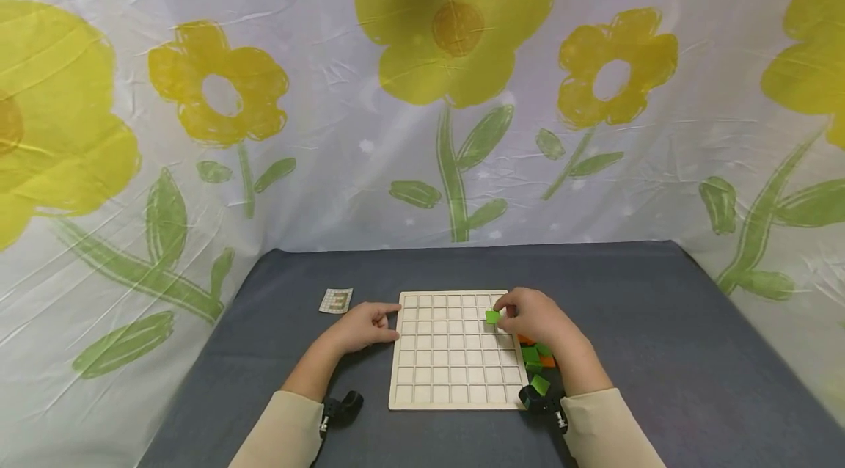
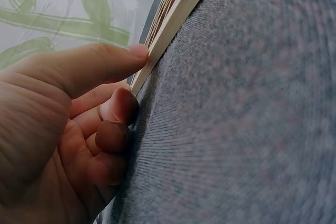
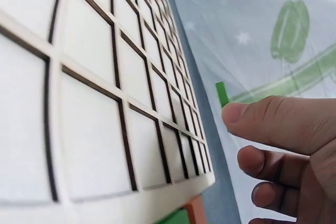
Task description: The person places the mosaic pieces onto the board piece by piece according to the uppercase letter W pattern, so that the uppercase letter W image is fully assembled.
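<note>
A pale wooden board (image 1: 442,360) with a grid of square recesses lies flat on the table. My right hand (image 1: 536,315) pinches a small green square tile (image 1: 492,317) over the board's far right part. In the right wrist view the same green tile (image 3: 222,94) sticks out beyond the thumb tip, raised above the grid. My left hand (image 1: 361,326) touches the board's left edge with its index finger and thumb stretched out. The left wrist view shows its thumb (image 2: 113,62) against the wooden edge, with other fingers loosely bent below.
Several loose green tiles (image 1: 531,356) and orange tiles (image 1: 547,362) lie beside the board's right edge, partly under the right forearm. A small printed card (image 1: 336,301) with a brown pattern sits at the far left. Dark grey cloth (image 1: 627,314) covers the table; a flowered curtain hangs behind.
</note>
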The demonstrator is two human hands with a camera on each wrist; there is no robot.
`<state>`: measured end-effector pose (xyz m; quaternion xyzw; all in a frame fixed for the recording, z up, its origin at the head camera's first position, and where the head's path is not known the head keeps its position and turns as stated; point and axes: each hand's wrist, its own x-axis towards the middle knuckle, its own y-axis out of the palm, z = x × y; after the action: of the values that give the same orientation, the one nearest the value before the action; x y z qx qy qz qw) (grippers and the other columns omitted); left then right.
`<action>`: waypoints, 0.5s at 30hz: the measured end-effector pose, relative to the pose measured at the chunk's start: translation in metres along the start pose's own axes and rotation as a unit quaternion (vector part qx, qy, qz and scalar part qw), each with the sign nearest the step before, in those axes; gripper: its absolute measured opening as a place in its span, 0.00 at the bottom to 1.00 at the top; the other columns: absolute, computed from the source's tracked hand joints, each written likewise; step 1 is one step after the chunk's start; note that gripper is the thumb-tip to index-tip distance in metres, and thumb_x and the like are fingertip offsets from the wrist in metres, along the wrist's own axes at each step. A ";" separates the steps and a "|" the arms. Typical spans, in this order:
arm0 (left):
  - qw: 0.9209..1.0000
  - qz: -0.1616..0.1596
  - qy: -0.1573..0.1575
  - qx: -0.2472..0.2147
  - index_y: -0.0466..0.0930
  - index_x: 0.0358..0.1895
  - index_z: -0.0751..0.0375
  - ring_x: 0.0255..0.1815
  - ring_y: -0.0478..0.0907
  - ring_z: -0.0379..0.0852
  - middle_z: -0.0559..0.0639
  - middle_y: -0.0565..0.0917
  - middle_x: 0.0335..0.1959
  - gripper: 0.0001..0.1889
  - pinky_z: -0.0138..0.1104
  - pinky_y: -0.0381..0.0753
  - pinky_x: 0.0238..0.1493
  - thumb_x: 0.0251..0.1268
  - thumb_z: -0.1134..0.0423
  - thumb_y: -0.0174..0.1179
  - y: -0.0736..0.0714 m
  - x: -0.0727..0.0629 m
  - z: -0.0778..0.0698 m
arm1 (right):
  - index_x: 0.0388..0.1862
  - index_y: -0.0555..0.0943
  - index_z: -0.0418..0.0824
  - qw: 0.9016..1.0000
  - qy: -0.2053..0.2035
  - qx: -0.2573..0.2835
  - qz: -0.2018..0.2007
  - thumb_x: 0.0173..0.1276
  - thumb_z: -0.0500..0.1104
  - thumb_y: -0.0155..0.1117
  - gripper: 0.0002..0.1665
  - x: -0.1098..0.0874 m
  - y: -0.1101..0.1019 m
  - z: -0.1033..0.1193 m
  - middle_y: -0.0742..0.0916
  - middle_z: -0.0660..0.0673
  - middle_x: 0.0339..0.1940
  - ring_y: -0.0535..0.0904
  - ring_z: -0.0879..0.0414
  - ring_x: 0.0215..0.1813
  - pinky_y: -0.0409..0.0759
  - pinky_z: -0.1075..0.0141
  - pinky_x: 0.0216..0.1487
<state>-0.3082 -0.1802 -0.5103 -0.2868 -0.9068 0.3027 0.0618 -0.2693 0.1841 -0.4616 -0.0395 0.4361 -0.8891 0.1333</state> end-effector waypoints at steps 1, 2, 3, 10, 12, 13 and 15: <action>1.000 0.001 0.001 0.000 0.69 0.75 0.69 0.14 0.61 0.38 0.43 0.72 0.17 0.34 0.33 0.66 0.22 0.68 0.65 0.69 0.000 0.000 0.000 | 0.51 0.89 0.43 1.000 0.000 -0.006 0.003 0.68 0.39 0.72 0.13 0.000 0.002 0.000 0.78 0.48 0.30 0.68 0.55 0.24 0.68 0.60 0.30; 1.000 0.001 0.000 0.000 0.68 0.75 0.69 0.14 0.61 0.38 0.43 0.72 0.18 0.34 0.33 0.66 0.22 0.68 0.65 0.69 0.000 0.000 0.000 | 0.51 0.89 0.43 1.000 -0.003 -0.014 0.005 0.68 0.39 0.72 0.13 0.000 0.004 0.001 0.78 0.49 0.30 0.68 0.56 0.24 0.68 0.60 0.30; 1.000 0.002 -0.001 0.001 0.68 0.75 0.69 0.14 0.61 0.38 0.43 0.72 0.18 0.34 0.33 0.66 0.22 0.68 0.64 0.69 0.000 0.000 0.001 | 0.51 0.89 0.43 1.000 -0.004 -0.022 0.007 0.68 0.38 0.72 0.13 0.001 0.006 0.001 0.78 0.49 0.30 0.68 0.56 0.24 0.67 0.60 0.31; 1.000 -0.004 0.003 0.004 0.69 0.74 0.69 0.15 0.61 0.38 0.44 0.72 0.18 0.33 0.34 0.66 0.22 0.68 0.64 0.69 0.001 0.000 0.000 | 0.49 0.90 0.44 0.998 -0.025 -0.061 0.006 0.65 0.39 0.74 0.13 0.003 0.015 0.004 0.78 0.51 0.24 0.67 0.58 0.25 0.67 0.60 0.33; 1.000 -0.006 0.003 0.005 0.69 0.74 0.69 0.15 0.61 0.39 0.44 0.72 0.18 0.33 0.35 0.66 0.23 0.68 0.65 0.69 0.001 0.000 0.000 | 0.49 0.90 0.44 0.997 -0.029 -0.068 0.007 0.65 0.39 0.75 0.13 0.004 0.015 0.005 0.78 0.51 0.22 0.67 0.58 0.24 0.67 0.60 0.34; 1.000 -0.007 0.003 0.005 0.70 0.74 0.69 0.15 0.61 0.39 0.44 0.72 0.18 0.33 0.35 0.66 0.23 0.68 0.65 0.69 0.001 0.000 0.000 | 0.49 0.90 0.44 0.997 -0.029 -0.072 0.008 0.64 0.39 0.75 0.13 0.004 0.016 0.005 0.78 0.51 0.22 0.67 0.58 0.24 0.67 0.60 0.34; 1.000 -0.008 0.002 0.004 0.69 0.74 0.70 0.15 0.61 0.40 0.44 0.72 0.18 0.33 0.35 0.66 0.23 0.68 0.65 0.69 0.001 0.000 -0.001 | 0.48 0.90 0.43 0.996 -0.031 -0.079 0.007 0.64 0.40 0.76 0.13 0.004 0.016 0.006 0.78 0.51 0.22 0.68 0.58 0.25 0.68 0.59 0.35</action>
<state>-0.3069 -0.1792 -0.5101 -0.2801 -0.9076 0.3053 0.0676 -0.2690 0.1690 -0.4712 -0.0747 0.5008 -0.8493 0.1496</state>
